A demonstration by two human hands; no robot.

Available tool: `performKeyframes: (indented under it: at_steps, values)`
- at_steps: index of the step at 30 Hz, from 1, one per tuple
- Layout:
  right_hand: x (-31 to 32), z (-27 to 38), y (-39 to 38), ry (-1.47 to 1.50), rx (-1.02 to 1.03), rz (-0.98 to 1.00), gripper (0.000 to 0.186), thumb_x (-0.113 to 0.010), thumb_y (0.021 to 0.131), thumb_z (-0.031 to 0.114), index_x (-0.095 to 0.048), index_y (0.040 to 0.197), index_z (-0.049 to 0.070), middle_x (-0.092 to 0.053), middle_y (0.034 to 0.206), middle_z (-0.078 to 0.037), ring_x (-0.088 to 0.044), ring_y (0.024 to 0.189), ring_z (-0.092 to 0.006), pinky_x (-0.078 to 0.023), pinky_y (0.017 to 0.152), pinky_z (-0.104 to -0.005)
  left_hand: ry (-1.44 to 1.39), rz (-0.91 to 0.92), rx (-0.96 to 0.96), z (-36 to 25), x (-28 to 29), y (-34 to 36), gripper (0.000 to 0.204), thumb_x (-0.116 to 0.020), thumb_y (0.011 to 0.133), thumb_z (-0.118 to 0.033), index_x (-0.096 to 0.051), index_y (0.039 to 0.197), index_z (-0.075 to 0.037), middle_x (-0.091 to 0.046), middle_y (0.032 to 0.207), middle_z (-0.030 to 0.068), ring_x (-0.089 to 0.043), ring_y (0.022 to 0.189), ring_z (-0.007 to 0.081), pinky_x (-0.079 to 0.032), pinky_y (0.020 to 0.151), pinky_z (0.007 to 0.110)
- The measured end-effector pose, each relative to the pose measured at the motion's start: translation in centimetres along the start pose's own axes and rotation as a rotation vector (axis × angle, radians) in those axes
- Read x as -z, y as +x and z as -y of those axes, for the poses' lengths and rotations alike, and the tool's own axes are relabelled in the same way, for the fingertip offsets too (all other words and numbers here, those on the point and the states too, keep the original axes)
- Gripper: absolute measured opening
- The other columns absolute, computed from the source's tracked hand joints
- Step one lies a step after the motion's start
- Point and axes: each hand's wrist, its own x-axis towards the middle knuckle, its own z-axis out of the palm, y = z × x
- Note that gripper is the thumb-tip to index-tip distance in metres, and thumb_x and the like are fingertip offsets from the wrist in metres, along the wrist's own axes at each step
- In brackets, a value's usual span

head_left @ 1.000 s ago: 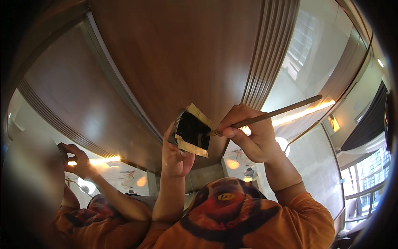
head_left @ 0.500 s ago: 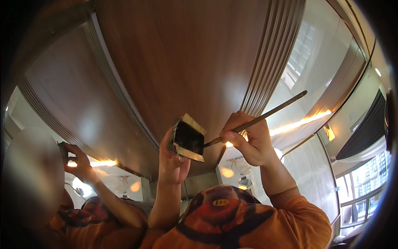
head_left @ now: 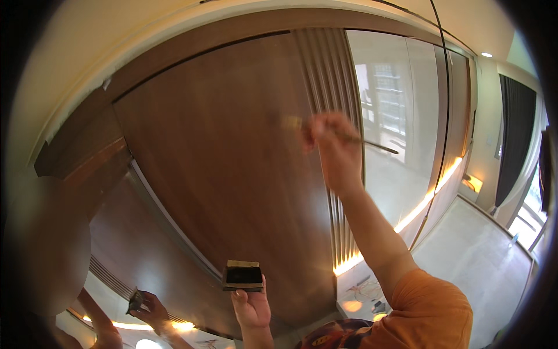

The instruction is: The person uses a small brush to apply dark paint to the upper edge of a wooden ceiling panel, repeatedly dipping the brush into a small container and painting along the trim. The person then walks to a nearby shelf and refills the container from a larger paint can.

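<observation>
My left hand (head_left: 251, 309), low in the middle, holds a small square container (head_left: 243, 276) with tan edges and dark contents. My right hand (head_left: 332, 142) is raised and blurred by motion, closed on a thin long-handled brush (head_left: 379, 145). The brush's tip is smeared over the brown wood panel (head_left: 215, 151), just left of a vertical fluted strip (head_left: 319, 64); whether it touches the surface I cannot tell.
A glossy pale panel (head_left: 395, 93) with a lit strip (head_left: 430, 195) is at right, beside a thin hanging cord (head_left: 444, 75), dark curtain (head_left: 511, 134) and window. At lower left a mirror-like surface shows a reflected hand (head_left: 152, 311) with a container. A trim (head_left: 197, 32) runs along the top.
My right hand has risen from the container up to the wood panel with the brush. My left hand with the container sits lower in view, and the view shows more upper wall and ceiling.
</observation>
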Motion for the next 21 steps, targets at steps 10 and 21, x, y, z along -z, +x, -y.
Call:
performKeyframes:
  at_steps: [10, 21]
  values:
    - [-3.8, -3.7, 17.7, 0.229, 0.485, -0.243, 0.027, -0.047, 0.105, 0.016, -0.064, 0.122, 0.005, -0.073, 0.115, -0.01, -0.062, 0.083, -0.0122, -0.05, 0.085, -0.0293, 0.014, -0.083, 0.007, 0.1, 1.5, -0.1, 0.064, -0.077, 0.093, -0.033, -0.05, 0.146, -0.01, -0.056, 0.143, 0.0125, -0.054, 0.135, 0.0359, -0.052, 0.11, 0.043]
    - [-5.7, -7.7, 21.2, 0.08, 0.762, -0.301, 0.028, -0.049, 0.107, 0.021, -0.063, 0.125, 0.004, -0.073, 0.116, -0.009, -0.058, 0.087, -0.0104, -0.049, 0.084, -0.0285, -0.052, -0.101, 0.008, -0.8, 4.1, 1.1, 0.065, -0.077, 0.093, -0.031, -0.048, 0.147, -0.009, -0.054, 0.146, 0.0136, -0.051, 0.137, 0.0367, -0.049, 0.112, 0.044]
